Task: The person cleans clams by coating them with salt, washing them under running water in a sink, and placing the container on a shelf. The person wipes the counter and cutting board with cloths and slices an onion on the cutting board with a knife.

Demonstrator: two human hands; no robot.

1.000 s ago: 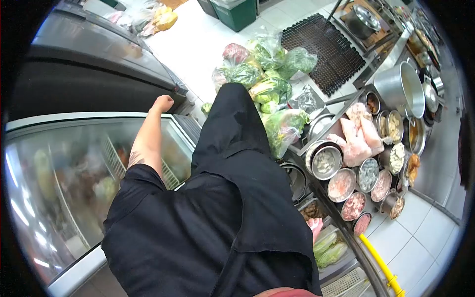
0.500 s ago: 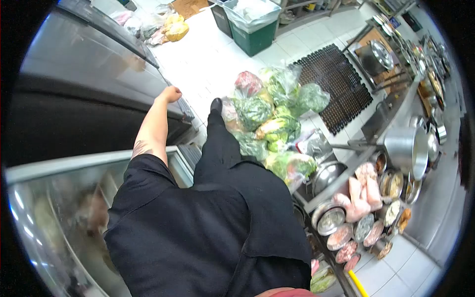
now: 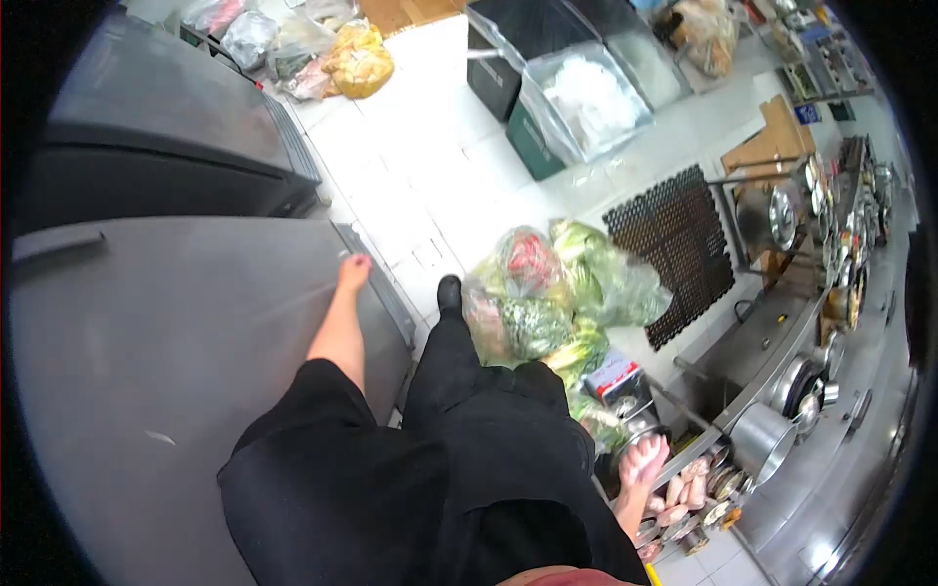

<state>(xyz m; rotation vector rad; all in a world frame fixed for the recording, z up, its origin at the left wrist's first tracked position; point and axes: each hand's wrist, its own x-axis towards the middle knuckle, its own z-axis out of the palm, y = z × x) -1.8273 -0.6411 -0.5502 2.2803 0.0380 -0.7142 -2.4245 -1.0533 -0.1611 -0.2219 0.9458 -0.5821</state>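
Note:
My left hand is closed, fingers curled, above the edge of a grey metal door with a long handle. Nothing shows in it, and I cannot tell whether it touches the door. Low on the right, my right hand is closed around something whitish that I cannot make out, beside the metal counter's edge. Bagged vegetables lie on the floor ahead of my black shoe: a bag with something red, leafy greens and a pale green head.
A black rubber mat lies beyond the bags. Lined bins stand ahead, with more bags at the far left. On the right are a metal counter, a large pot and several containers of food, with pale meat.
The grey door now covers the lower left, where a lit, glassy compartment showed before. My right hand has come into view. The camera view has shifted, and the bags appear lower.

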